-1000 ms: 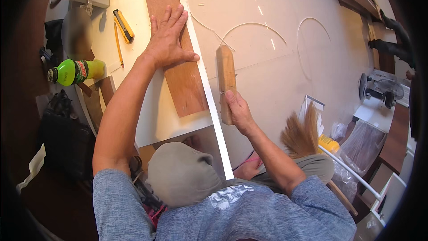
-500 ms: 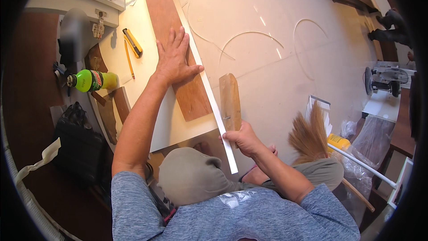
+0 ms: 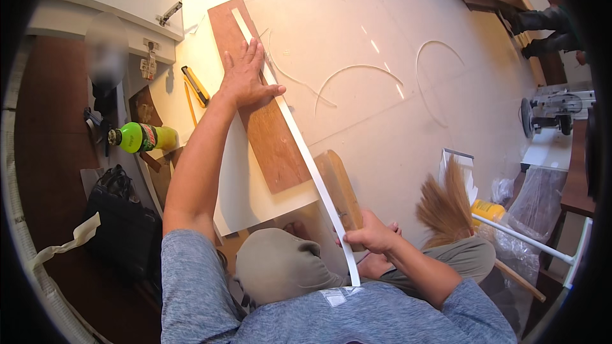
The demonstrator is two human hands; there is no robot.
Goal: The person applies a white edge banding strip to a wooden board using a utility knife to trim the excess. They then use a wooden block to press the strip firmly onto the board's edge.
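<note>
My left hand lies flat with fingers spread on a brown wooden board, its thumb reaching across a long narrow white strip. The strip runs along the board's right side, and its near end sticks out past it to my shirt. My right hand is closed around a wooden block with a rounded end, which looks like a hand plane. Its thumb is against the strip, and the block sits alongside the strip's right edge. The fingers underneath are hidden.
The board rests on a pale panel. A yellow cutter and a pencil lie left of it, near a green bottle. Thin curled shavings lie on the tiles; a broom is at right.
My right hand has moved nearer to my body with the wooden block. The white strip has slid toward me, and its far end now lies on the board. My left hand stays flat. The view shifted slightly.
</note>
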